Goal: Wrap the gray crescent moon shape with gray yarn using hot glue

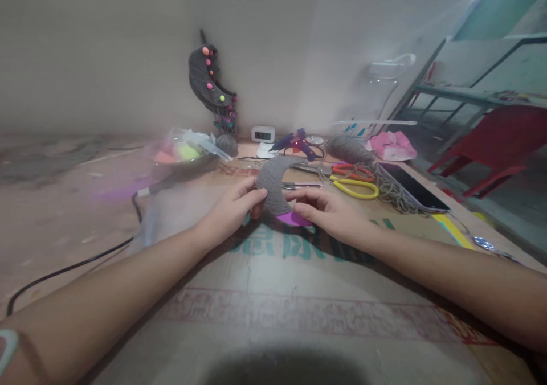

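Nearest, a flattened cardboard sheet [299, 316] with green and red print, spread as a work surface under both forearms. Just beyond, left hand [233, 207] pinching the left edge of a grey yarn-wrapped crescent [273, 183], thumb and fingers closed on it. Right hand [327, 209] resting palm down just right of the crescent, fingers stretched toward its lower tip and touching or nearly touching a purple piece [293, 218] showing beneath (cannot tell whether anything is actually gripped there). Crescent standing tilted on the cardboard between the two hands, centre of view. Behind it, small scissors [299, 185], then yellow-handled scissors [356, 187] and orange-handled scissors [350, 171] lying by a loose tangle of grey yarn [391, 191]. Right of those, a dark phone [412, 187] flat on the board. Left, a black cable [77, 265] trailing across the floor, and a clear bag [183, 151] of bright neon bits. Farther back, a purple glue gun [297, 142] with a red light lit, a grey yarn ball [226, 144], a small white clock [262, 134] and a pink cloth [391, 146]. Against the wall, a finished dark crescent [209, 83] dotted with coloured pompoms; far right, a red plastic chair [496, 146].
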The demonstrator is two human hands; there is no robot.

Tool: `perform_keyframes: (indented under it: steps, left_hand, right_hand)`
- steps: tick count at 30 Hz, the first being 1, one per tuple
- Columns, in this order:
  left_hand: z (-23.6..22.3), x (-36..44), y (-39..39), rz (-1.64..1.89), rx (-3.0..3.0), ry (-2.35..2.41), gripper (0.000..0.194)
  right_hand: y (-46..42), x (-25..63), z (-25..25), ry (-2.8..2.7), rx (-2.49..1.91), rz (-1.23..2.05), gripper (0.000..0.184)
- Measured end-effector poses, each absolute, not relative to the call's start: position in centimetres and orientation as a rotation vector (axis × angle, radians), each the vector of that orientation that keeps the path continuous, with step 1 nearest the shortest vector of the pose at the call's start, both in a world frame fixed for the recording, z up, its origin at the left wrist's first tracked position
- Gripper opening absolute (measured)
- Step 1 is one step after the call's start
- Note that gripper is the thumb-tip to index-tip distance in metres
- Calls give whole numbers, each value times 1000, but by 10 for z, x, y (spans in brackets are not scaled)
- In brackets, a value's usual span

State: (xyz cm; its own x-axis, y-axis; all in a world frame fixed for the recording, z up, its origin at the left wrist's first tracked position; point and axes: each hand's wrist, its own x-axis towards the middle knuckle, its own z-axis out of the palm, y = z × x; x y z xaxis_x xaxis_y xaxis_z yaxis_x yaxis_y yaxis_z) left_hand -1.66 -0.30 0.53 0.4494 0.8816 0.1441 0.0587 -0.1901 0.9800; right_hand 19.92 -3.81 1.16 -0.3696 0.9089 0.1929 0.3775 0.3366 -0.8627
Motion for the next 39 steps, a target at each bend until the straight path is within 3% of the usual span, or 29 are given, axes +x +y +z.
perform_keyframes:
  steps: [8, 13, 30, 34, 39]
  left_hand:
    - [4, -15, -5, 899, 1673, 863, 21]
    - [1, -15, -8, 853, 1728, 853, 24]
    - [5, -14, -8, 861, 1675, 818, 24]
    - [2, -15, -4, 913, 1646, 840, 23]
    - [0, -15, -1, 931, 1610, 849, 24]
  right_hand:
    - [-40, 191, 10, -1938, -1278, 955, 29]
    - [-43, 187, 12, -1975, -1267, 912, 18]
    - [-40, 194, 10, -1782, -1152, 858, 35]
    - [-36, 196, 12, -1508, -1172, 946, 23]
    - [-34, 198, 12, -1431, -1206, 961, 29]
